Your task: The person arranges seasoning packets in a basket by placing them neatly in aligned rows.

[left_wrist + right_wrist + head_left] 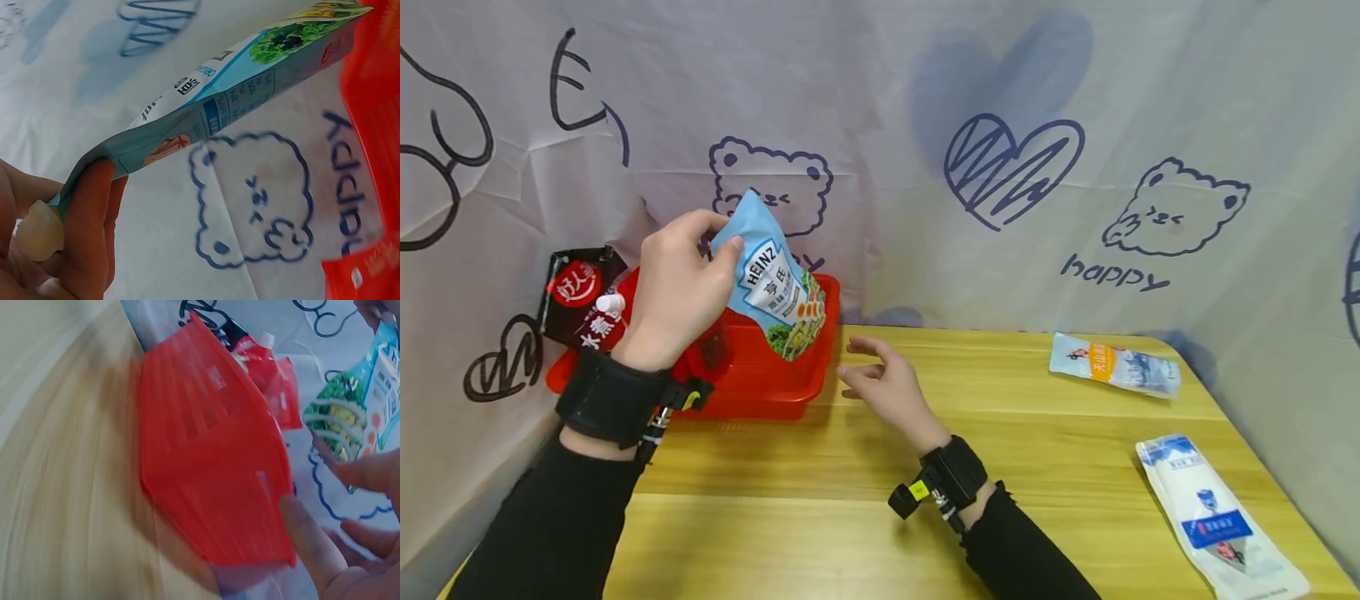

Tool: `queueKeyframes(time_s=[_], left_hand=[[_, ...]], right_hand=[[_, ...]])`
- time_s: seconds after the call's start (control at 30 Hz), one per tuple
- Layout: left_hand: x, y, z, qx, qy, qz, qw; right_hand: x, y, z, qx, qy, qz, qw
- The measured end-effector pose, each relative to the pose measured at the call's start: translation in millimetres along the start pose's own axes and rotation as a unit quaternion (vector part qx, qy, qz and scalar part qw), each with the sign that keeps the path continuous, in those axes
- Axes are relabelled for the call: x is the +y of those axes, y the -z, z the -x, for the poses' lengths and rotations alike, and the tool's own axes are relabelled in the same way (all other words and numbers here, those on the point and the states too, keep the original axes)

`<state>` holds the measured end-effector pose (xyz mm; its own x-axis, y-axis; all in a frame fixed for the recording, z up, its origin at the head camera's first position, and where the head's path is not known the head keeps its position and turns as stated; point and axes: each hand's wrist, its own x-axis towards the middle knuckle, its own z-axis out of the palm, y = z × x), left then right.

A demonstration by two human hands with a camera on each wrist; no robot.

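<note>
A pale blue packet with an orange panel [1115,366] lies near the far right corner of a light wood-grain bench [760,533], while a long white packet with a blue label [1221,521] rests aslant nearer the front, close to the right edge and apart from the first. Behind them hangs a creased, pale cloth [895,250] bearing a heart drawing filled with zigzag strokes [1015,171], below a blurred blue heart shape [1000,75]. A curly-edged bear drawing [1176,208] appears at right above the word "happy" [1115,273]; a second bear [771,187], partly covered, occupies the left. Bold dark strokes [454,162] curve across the cloth at far left.
</note>
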<state>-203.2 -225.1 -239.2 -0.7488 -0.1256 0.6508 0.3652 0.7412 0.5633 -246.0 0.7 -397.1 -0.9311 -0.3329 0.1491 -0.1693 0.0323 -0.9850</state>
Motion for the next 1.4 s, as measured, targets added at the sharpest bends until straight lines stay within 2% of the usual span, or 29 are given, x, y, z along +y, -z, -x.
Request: queueKeyframes(time_s=[0.17, 0.3, 0.43, 0.6, 0.73, 0.87, 1.07, 1.27, 1.4], left_hand=[[-12.4, -3.9, -15.7, -0.037, 0.010, -0.033, 0.9987], [-24.2, -10.4, -25.2, -0.080, 0.017, -0.071, 0.9942], [-37.3, -17.3, -31.9, -0.126, 0.033, -0.103, 0.9862], [-53.6, -26.0, -36.4, -0.175, 0.063, -0.138, 0.9728], [-66.5, -33.4, -37.5, -0.204, 0.072, -0.167, 0.9619], [-79.3, -40.3, -39.3, -0.209, 0.066, -0.192, 0.9564], [-95.5, -45.2, -37.7, -0.198, 0.056, -0.218, 0.9541], [-104.5, -49.3, -31.9, -0.202, 0.062, -0.233, 0.9491], [-106.2, -49.5, -32.3, -0.204, 0.068, -0.237, 0.9476]], right_hand=[[0.1, -14.5, -8.0, 0.028, -0.031, 0.013, 0.9990], [1.8, -22.6, -12.3, 0.027, -0.040, 0.041, 0.9980], [7.4, -27.6, -14.7, 0.015, -0.042, 0.045, 0.9980], [11.7, -30.4, -14.9, 0.006, -0.047, 0.009, 0.9989], [13.2, -32.3, -15.0, 0.000, -0.041, -0.003, 0.9991], [13.5, -33.3, -14.3, -0.006, -0.043, -0.011, 0.9990], [13.1, -33.1, -13.2, -0.010, -0.038, 0.005, 0.9992], [14.5, -33.4, -12.0, -0.010, -0.034, 0.015, 0.9993], [16.6, -33.3, -12.5, -0.013, -0.033, -0.003, 0.9994]])
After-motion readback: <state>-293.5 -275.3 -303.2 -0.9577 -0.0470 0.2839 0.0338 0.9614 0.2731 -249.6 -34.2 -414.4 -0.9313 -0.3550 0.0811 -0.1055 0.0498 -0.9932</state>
